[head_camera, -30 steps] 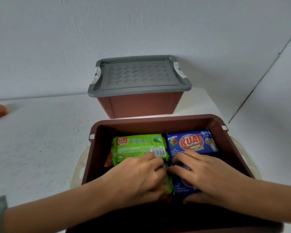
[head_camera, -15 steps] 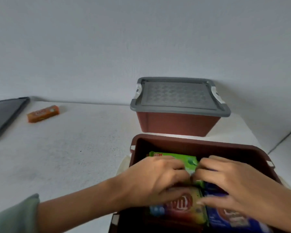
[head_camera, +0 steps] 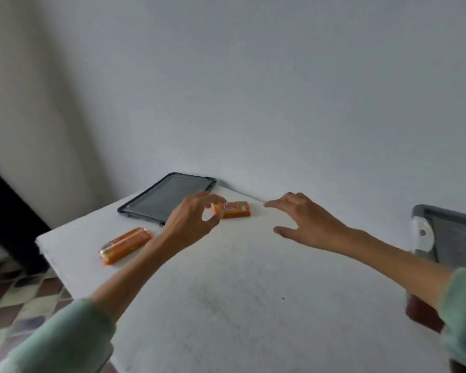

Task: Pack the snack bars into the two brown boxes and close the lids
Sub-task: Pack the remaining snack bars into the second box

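At frame centre the left hand curls about one end of an orange snack bar; whether it grips is unclear. The right hand hovers beside it, fingers spread and relaxed. A second snack bar lies on the table at left of centre.

The person wears a pale mint-green top of soft, matte fabric. Its left sleeve ends partway along the forearm, leaving the wrist and left hand bare. The right sleeve, of the same green, also stops short of the bare right hand.
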Available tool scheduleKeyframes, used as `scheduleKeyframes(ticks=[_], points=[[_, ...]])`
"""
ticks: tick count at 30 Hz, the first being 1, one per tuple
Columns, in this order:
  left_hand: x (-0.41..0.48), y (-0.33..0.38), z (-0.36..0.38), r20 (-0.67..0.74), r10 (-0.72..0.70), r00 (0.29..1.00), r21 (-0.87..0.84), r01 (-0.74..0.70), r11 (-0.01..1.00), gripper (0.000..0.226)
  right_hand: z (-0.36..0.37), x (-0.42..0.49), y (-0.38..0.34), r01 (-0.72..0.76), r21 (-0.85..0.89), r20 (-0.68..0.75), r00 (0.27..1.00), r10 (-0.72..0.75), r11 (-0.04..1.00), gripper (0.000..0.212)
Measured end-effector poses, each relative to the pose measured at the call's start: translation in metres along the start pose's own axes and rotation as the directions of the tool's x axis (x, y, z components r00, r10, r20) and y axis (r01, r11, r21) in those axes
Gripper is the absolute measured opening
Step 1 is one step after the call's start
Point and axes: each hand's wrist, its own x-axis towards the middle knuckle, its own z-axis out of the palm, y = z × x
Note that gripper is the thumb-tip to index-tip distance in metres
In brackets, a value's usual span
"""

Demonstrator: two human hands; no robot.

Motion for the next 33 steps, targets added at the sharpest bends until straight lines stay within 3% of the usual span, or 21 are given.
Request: scheduleKeyframes(ticks=[5, 10, 13, 17, 21, 24, 30, 33], points=[[-0.005, -0.136, -0.004, 0.027, -0.39, 0.92, 0.091, 0.386, 0.918, 0.045, 0.075, 0.124, 0.003, -0.099, 0.094, 0.113, 0.99, 0.088, 0.991, 0.061], [-0.038, -0.205, 0.008, 0.161, -0.643, 0.748, 0.262, 0.596, 0.759, 0.067, 0.141, 0.187, 0.008, -0.21, 0.121, 0.212, 0.96, 0.182, 0.97, 0.078], [-0.052, -0.222, 0.018, 0.2, -0.628, 0.752, 0.311, 0.559, 0.768, 0.075, 0.168, 0.207, 0.013, -0.146, -0.06, 0.302, 0.94, 0.158, 0.987, 0.084], [-0.059, -0.227, 0.026, 0.108, -0.483, 0.869, 0.31, 0.432, 0.847, 0.1, 0.183, 0.22, 0.025, -0.106, -0.139, 0.345, 0.927, 0.148, 0.985, 0.078], [-0.061, -0.228, 0.034, -0.003, -0.397, 0.918, 0.309, 0.378, 0.873, 0.077, 0.183, 0.213, 0.028, -0.036, -0.17, 0.245, 0.966, 0.078, 0.985, 0.069], [-0.062, -0.228, 0.035, -0.036, -0.387, 0.921, 0.28, 0.381, 0.881, 0.075, 0.178, 0.203, 0.022, -0.044, -0.185, 0.195, 0.977, 0.081, 0.982, 0.062], [-0.059, -0.187, 0.036, -0.025, -0.333, 0.942, 0.167, 0.333, 0.928, 0.075, 0.151, 0.168, 0.006, -0.062, -0.243, 0.264, 0.956, 0.127, 0.968, 0.058], [-0.049, -0.143, 0.034, -0.022, -0.259, 0.966, 0.108, 0.26, 0.96, 0.072, 0.11, 0.138, -0.002, -0.053, -0.271, 0.172, 0.98, 0.102, 0.961, 0.058]])
